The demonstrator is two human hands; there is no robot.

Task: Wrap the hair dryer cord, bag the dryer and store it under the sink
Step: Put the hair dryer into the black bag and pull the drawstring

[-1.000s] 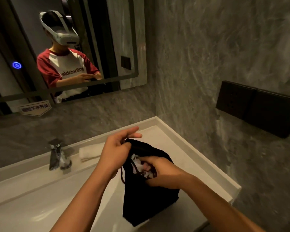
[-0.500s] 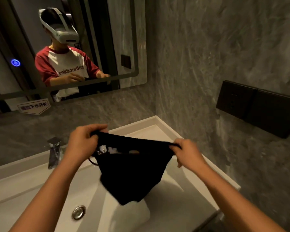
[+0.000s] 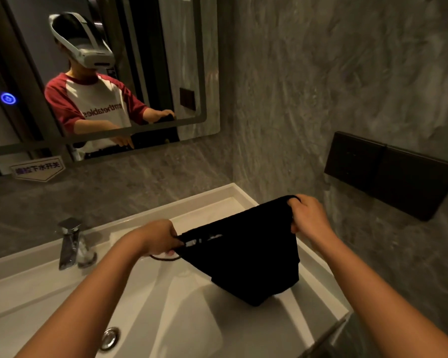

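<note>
Over sink (image 3: 166, 293), both my hands, left (image 3: 157, 239) and right (image 3: 309, 218), are pinching bag (image 3: 246, 257) mouth; an uneven pull could be spilling the dryer.

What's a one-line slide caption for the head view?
Left hand and right hand stretch a black drawstring cloth bag shut above the white ceramic sink.

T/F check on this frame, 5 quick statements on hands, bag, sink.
1. Both hands grip the black bag. True: left hand and right hand hold opposite ends of its mouth.
2. The bag lies flat in the basin. False: it hangs, held up over the sink.
3. The faucet is left of the bag. True.
4. The bag is white. False: black.
5. The right hand rests on the faucet. False: it grips the bag.
</note>
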